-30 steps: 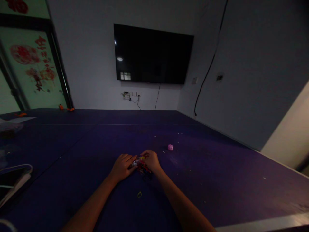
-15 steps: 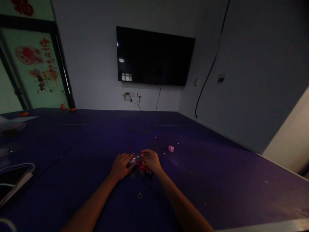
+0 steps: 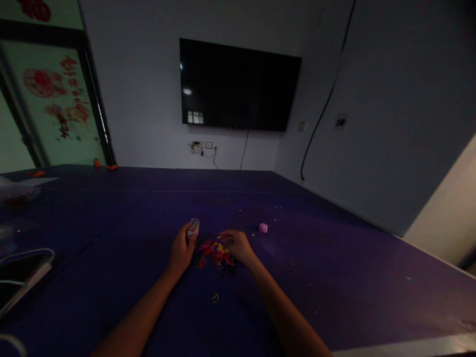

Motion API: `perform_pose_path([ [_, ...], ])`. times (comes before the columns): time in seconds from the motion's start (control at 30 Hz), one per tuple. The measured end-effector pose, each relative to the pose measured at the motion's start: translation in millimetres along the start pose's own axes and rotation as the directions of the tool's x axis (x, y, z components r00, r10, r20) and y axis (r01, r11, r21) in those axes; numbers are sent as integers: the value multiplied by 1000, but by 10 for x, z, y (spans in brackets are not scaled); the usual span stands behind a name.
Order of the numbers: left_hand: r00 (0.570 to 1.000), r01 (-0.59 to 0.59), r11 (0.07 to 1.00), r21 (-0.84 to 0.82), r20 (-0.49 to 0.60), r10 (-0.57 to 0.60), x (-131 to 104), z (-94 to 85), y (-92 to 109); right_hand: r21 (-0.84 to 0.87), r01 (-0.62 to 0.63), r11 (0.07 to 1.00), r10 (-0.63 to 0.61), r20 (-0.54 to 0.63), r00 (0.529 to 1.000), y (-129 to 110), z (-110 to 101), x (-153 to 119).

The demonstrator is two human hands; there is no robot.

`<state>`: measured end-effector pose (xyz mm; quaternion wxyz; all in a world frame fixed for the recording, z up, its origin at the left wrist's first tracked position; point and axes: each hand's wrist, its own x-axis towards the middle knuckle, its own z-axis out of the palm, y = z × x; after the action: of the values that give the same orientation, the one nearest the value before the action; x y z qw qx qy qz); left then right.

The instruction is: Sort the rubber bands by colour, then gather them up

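Observation:
My left hand (image 3: 181, 249) is wrapped round a small clear jar (image 3: 194, 227), held upright, with some coloured bits showing through its wall. Right of it, a heap of small rubber bands (image 3: 215, 254) in red, yellow, pink and black lies on the purple surface. At the heap's far right edge, my right hand (image 3: 237, 244) has its fingers pinched, with a bit of yellow rubber band (image 3: 219, 237) at the tips. A single yellow-green rubber band (image 3: 215, 298) lies nearer to me. Beyond my right hand sits a small pink cap-like piece (image 3: 263, 228).
The broad purple surface (image 3: 148, 213) reaches to the wall, with tiny white specks on it. At the left lie a dark device with a white cable (image 3: 26, 277) and a plastic bag (image 3: 17, 191). A television (image 3: 238, 87) hangs on the wall.
My left hand has moved left, away from the heap, and the jar has gone from lying tilted over the bands to upright. The right hand has barely moved; more of the heap shows.

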<state>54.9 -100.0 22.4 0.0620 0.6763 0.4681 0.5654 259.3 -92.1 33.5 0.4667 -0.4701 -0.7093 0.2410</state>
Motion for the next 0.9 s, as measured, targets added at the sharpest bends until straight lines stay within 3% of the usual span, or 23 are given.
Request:
perform_pose_path([
  [0.1, 990, 131, 983, -131, -26, -135, 1, 12, -4, -51, -36, 998, 37, 11, 999, -9, 27, -18],
  [0.23, 980, 166, 974, -153, -85, -181, 30, 0, 7, -76, -58, 995, 61, 35, 998, -84, 25, -44],
  [0.33, 971, 196, 962, -191, -100, -218, 45, -22, 44, -69, 18, 997, -6, 164, 986, -211, -20, -92],
  [0.4, 963, 225, 945, -236, -95, -253, 48, -33, 67, -49, 54, 997, -34, 343, 939, -312, -42, -154],
  [0.5, 953, 250, 928, -278, -97, -286, 52, -39, 87, -73, 58, 996, 0, 617, 787, -435, -35, -266],
  [0.57, 950, 258, 927, -274, -101, -294, 56, -40, 90, -139, 74, 988, 49, 720, 692, -479, -11, -322],
  [0.63, 950, 262, 928, -265, -99, -296, 58, -38, 83, -184, 96, 978, 82, 765, 638, -492, 13, -350],
  [0.8, 957, 254, 929, -270, -67, -281, 46, 2, -6, -201, 86, 976, 115, 810, 576, -450, 44, -347],
  [0.87, 959, 249, 932, -264, -64, -274, 36, 23, -54, -208, 128, 970, 92, 797, 597, -423, 52, -328],
  [0.9, 961, 243, 935, -258, -68, -269, 31, 31, -73, -221, 158, 962, 70, 763, 643, -407, 52, -313],
])
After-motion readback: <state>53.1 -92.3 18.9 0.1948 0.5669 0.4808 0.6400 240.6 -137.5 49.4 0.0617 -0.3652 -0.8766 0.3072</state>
